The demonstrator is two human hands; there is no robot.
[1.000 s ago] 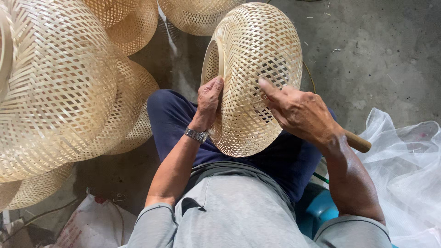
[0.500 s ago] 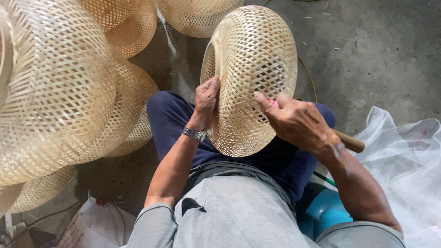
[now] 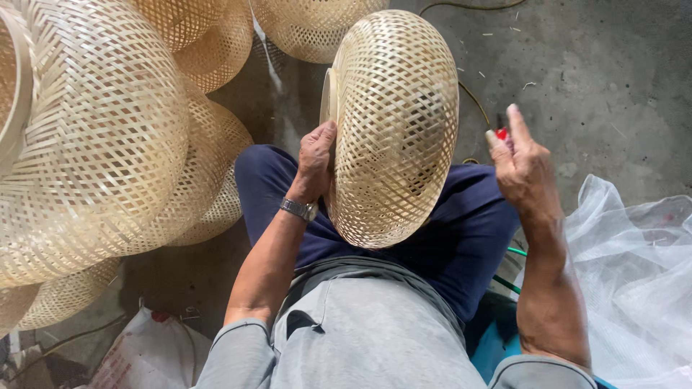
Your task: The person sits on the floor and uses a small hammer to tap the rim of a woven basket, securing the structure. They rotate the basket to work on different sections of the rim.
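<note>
the basket [image 3: 395, 130] stands on its edge on the person's lap, on the blue trousers [image 3: 461, 238]. it is round and woven from pale strips, with small holes all over. its rounded side faces the camera.

the left hand [image 3: 316, 160] is on the left side of the basket, at its rim. its fingers curl around the rim and hold the basket up. a watch [image 3: 298, 209] sits on that wrist, just below the basket's left side.

the right hand [image 3: 522, 167] is to the right of the basket and does not touch it. its fingers are close together and point up. they pinch something small and red [image 3: 502, 133], but i cannot tell what it is.

a pile of more baskets [image 3: 94, 137] lies to the left of the basket, and some more sit behind it. a clear plastic bag [image 3: 634, 281] lies far to the right of the basket. the grey floor [image 3: 598, 65] is behind the basket. a grey shirt [image 3: 360, 338] is below the basket, near the camera.
</note>
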